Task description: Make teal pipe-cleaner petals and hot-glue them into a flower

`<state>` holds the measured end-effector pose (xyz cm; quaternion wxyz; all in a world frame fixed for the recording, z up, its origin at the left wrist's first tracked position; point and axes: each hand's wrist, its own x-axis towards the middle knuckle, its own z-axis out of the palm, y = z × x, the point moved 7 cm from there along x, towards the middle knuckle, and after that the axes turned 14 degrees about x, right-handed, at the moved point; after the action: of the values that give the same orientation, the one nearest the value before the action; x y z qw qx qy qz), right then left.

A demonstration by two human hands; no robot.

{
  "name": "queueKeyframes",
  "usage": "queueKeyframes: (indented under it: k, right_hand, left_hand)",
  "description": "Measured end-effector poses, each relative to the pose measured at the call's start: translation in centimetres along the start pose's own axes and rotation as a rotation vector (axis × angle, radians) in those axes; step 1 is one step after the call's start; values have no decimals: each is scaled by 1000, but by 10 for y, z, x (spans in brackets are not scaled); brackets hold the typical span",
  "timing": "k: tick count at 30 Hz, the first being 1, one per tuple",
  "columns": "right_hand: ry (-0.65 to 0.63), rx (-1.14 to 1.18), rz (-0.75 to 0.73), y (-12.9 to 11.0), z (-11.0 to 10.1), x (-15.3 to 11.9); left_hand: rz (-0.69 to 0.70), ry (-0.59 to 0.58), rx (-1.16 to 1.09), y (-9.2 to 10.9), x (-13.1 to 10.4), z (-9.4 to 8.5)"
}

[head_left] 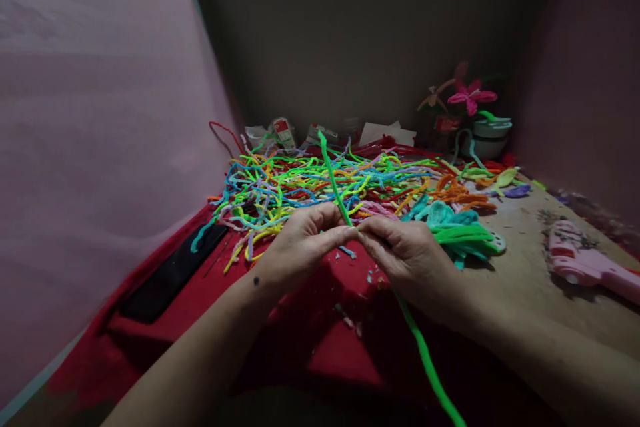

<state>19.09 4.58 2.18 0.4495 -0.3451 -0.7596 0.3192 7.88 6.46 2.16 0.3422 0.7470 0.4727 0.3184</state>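
A bright green pipe cleaner (423, 347) runs between both hands over the red cloth. My left hand (315, 237) pinches it between thumb and index finger, and its short end rises above the knuckles. Right beside it, my right hand (405, 250) is closed on the same pipe cleaner, fingertips meeting those of the left. From under my right hand the long end hangs down toward the bottom edge. The exact bend at the fingertips is hidden. Behind the hands lies a tangled heap of many-coloured pipe cleaners (300, 180).
A black flat slab (173, 273) lies on the red cloth (170, 347) at left. Teal and green bundled loops (457, 227) sit at right, near a pink glue gun (590, 260). A pink pipe-cleaner flower (471, 97) and a pot (487, 138) stand at the back right. Walls rise on both sides.
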Motion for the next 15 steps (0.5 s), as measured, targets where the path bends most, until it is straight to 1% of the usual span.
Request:
queueKeyframes:
  k: [4, 6, 7, 11, 12, 13, 15]
  right_hand:
    - [-104, 321, 274, 16, 6, 1]
    - [-118, 399, 363, 22, 9, 0]
    - [-112, 403, 370, 22, 9, 0]
    - [-91, 358, 313, 18, 7, 2]
    - [-93, 368, 325, 19, 8, 3]
    - [-106, 385, 360, 21, 9, 2]
    - [-166, 407, 475, 29, 16, 0]
  left_hand:
    - [15, 82, 11, -1, 2, -10]
    - [17, 102, 28, -2, 3, -13]
    - [19, 95, 40, -3, 3, -13]
    - [19, 44, 90, -3, 3, -10]
    - [14, 45, 100, -3, 3, -12]
    - [4, 56, 110, -4, 3, -14]
    - [-23, 95, 142, -7, 3, -22]
